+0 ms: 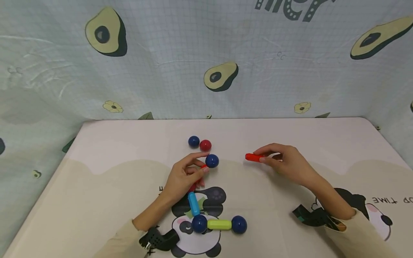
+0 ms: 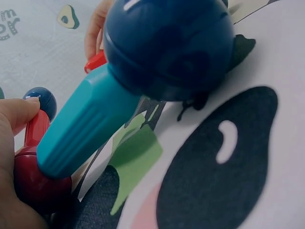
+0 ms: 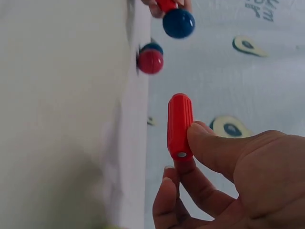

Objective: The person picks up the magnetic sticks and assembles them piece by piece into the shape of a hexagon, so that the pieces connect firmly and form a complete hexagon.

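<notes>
One wide printed cloth with avocado pictures hangs behind a pale tabletop. On the tabletop's near middle is a panda picture, and a chain of joined rods and balls bends across it, running up to the left hand.

The left hand pinches the upper part of that chain between thumb and fingers, around the chain's red rod. Off to the right and well apart, the right hand grips a separate red rod between thumb and fingers, its free end pointing toward the left hand.

Lowest in the chain, a lime rod joins a corner blue ball to an end blue ball. A light blue rod links the corner to a chain red ball beside the left palm. An upper blue ball sits at the chain's top, by the left fingertips.

Beyond it, a loose blue ball and a loose red ball lie side by side. Smallest is a silver dot on the separate red rod's end.
</notes>
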The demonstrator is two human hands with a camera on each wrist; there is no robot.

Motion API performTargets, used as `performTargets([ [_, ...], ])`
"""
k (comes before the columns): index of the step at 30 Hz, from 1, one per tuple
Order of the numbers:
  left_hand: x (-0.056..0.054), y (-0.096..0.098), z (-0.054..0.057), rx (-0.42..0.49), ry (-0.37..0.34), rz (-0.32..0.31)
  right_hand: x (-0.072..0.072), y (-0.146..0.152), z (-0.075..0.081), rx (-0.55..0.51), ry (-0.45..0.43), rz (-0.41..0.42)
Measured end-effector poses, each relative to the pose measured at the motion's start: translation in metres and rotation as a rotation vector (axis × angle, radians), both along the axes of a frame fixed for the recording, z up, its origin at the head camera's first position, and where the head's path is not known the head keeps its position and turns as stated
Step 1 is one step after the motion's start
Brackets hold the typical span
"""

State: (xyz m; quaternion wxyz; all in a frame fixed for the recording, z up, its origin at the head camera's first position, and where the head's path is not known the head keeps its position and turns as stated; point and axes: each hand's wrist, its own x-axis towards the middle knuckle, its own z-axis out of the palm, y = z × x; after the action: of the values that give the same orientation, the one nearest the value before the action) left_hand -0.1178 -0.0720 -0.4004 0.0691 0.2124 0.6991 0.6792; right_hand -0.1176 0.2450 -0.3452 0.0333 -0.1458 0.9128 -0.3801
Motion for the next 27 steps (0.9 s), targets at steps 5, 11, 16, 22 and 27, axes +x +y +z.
performTargets([
  [5, 0.000, 0.001, 0.000, -0.005, 0.003, -0.003, 0.000, -0.018, -0.002, -0.016, -0.003, 0.051],
  [11, 0.000, 0.000, 0.001, -0.013, 0.000, 0.001, 0.000, -0.035, 0.002, -0.050, -0.004, 0.100],
  [16, 0.001, 0.000, 0.002, -0.020, -0.003, 0.001, -0.002, -0.043, 0.003, -0.053, 0.015, 0.130],
  [22, 0.001, 0.000, 0.002, -0.019, -0.002, -0.001, -0.004, -0.049, 0.003, -0.047, 0.023, 0.146],
  [27, 0.001, 0.001, 0.002, -0.020, -0.004, 0.001, -0.005, -0.056, 0.005, -0.036, 0.022, 0.153],
])
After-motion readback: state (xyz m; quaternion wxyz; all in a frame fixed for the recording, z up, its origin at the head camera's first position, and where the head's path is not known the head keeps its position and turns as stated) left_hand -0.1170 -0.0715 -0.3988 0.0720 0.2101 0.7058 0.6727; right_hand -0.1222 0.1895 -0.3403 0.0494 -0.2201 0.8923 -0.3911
